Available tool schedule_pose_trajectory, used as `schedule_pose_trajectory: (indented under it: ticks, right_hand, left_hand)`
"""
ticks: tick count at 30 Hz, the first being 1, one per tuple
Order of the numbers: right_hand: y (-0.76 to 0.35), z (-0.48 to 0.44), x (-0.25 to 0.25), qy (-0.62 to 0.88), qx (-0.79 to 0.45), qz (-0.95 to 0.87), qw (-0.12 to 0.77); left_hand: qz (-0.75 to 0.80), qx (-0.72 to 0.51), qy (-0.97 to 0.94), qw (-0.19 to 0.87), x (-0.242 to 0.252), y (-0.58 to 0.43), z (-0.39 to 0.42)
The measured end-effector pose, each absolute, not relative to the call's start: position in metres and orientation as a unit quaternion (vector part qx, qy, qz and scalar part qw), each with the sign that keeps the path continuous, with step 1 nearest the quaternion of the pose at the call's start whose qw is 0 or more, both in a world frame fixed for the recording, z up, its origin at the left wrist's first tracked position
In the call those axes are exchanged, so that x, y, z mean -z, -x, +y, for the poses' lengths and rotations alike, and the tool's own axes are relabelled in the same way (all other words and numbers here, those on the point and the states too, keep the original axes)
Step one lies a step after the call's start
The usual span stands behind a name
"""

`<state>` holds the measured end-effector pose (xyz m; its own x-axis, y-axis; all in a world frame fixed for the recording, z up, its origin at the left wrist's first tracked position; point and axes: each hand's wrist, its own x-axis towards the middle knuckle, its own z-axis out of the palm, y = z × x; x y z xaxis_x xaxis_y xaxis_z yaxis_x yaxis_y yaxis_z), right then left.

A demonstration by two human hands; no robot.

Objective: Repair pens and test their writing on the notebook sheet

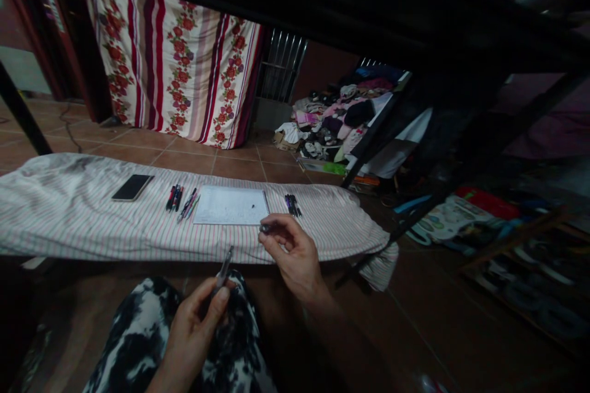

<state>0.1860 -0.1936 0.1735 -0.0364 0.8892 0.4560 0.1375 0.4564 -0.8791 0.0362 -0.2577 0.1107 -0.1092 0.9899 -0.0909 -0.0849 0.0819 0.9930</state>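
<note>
Presently, the left hand [193,325] pinches a slim, glossy pen [224,267] between thumb and fingers above the lap. Its long axis stands near upright, the tip leaning up and slightly right. The right hand [292,255] grips a small dark piece [264,228] at its fingertips, just apart from the pen. Beyond lie a spiral notebook [230,204], loose pens [177,198] and a flat phone [132,187] on a striped cloth [69,215].

Tilted slim pen [225,267]; small dark piece [265,228]
</note>
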Motion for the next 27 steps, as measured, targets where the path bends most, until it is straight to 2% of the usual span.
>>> schedule_pose_trajectory:
  ticks: [13,21,27]
  right_hand:
    - [-0.184,-0.195,-0.175,0.379,-0.546,-0.456,0.592]
    - [-0.183,-0.194,-0.181,0.321,-0.748,-0.227,0.534]
    - [-0.181,-0.196,-0.181,0.281,-0.813,-0.146,0.488]
  left_hand:
    - [0.517,-0.524,-0.448,0.507,-0.105,-0.035,-0.258]
    - [0.515,-0.523,-0.464,0.496,-0.108,-0.034,-0.259]
    - [0.515,-0.517,-0.465,0.501,-0.109,-0.033,-0.262]
